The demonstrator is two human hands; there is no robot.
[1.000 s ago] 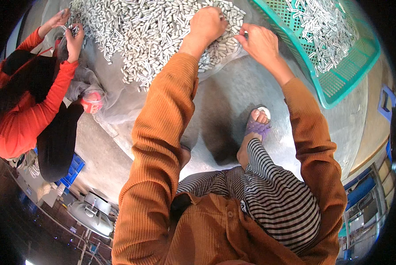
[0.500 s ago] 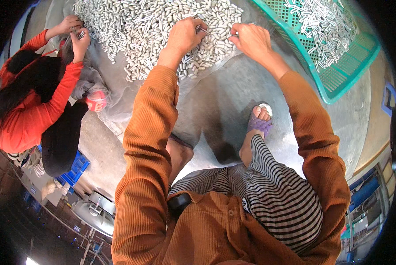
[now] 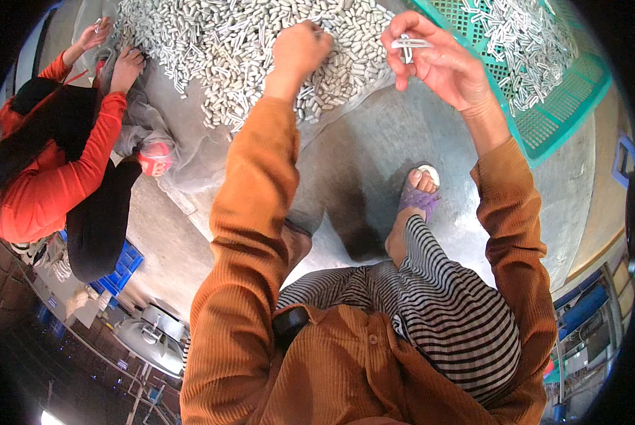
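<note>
A broad heap of small, pale grey, capsule-shaped pieces (image 3: pixel 218 64) spreads across a sheet at the top of the view. Over the heap's near part, my left hand (image 3: pixel 302 55) has its fingers bent and closed; what they pinch, if anything, is hidden. My right hand (image 3: pixel 445 60) is raised between the heap and a green basket (image 3: pixel 537 145), turned partly palm up. Its curled fingers hold a few slim white pieces (image 3: pixel 411 44), which cross one another. Many similar slim, pale pieces (image 3: pixel 526 49) lie inside the basket.
A person in a red top (image 3: pixel 55 177) crouches at the left, with both hands near the heap's left edge. Grey mesh cloth (image 3: pixel 144 120) bunches beside them. My sandalled foot (image 3: pixel 418 198) stands on the floor below the heap. A blue crate (image 3: pixel 122 269) sits behind the person.
My right hand has moved up and right from the heap and turned over, showing slim white pieces. My left hand has shifted slightly. The other person's hands have moved apart.
</note>
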